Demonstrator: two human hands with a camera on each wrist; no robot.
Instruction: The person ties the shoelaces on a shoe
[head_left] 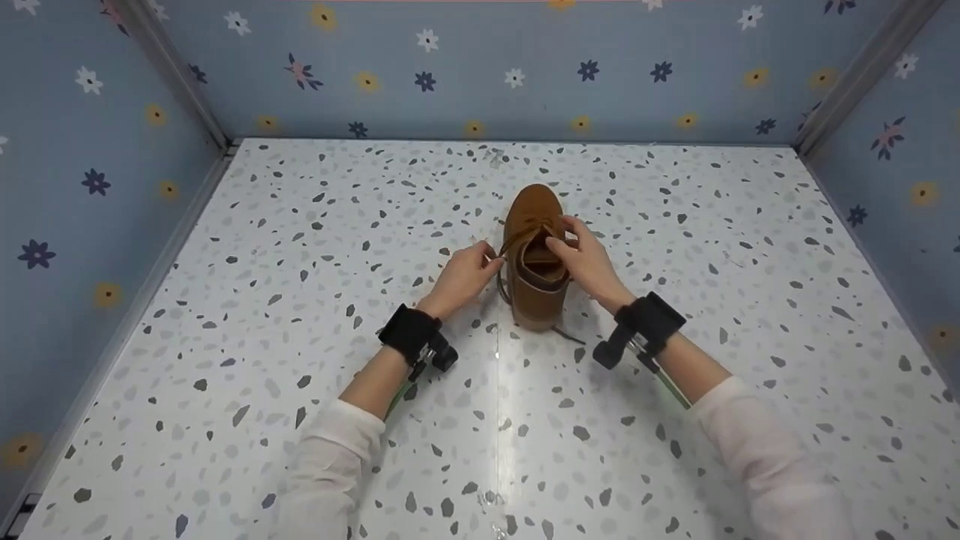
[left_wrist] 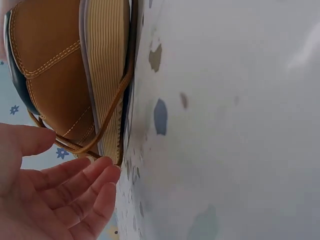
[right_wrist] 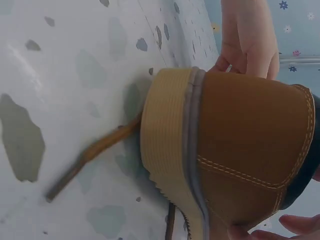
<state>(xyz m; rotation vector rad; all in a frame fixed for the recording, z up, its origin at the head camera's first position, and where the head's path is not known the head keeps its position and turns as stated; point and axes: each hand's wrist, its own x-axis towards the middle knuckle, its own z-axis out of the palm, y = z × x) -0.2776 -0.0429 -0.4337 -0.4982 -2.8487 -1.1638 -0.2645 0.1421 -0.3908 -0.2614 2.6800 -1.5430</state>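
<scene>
A brown lace-up shoe [head_left: 541, 296] stands upright on the speckled surface, toe facing away. Its stitched upper and ribbed pale sole [left_wrist: 106, 65] show in the left wrist view. My left hand [head_left: 466, 274] is beside the shoe's left side, thumb and fingers apart around a brown shoelace [left_wrist: 107, 117] that loops down past the sole. My right hand [head_left: 589, 259] grips the right edge of the shoe's opening near the eyelets, thumb over the opening; its fingertips [right_wrist: 295, 224] are partly cut off in the right wrist view. A loose lace end [right_wrist: 102, 147] trails behind the heel.
Low blue panels with flowers [head_left: 480, 75] border the back and both sides of the white speckled surface [head_left: 337, 225]. A seam [head_left: 497, 420] runs toward the front. Each wrist carries a black strap [head_left: 411, 334] with a small camera.
</scene>
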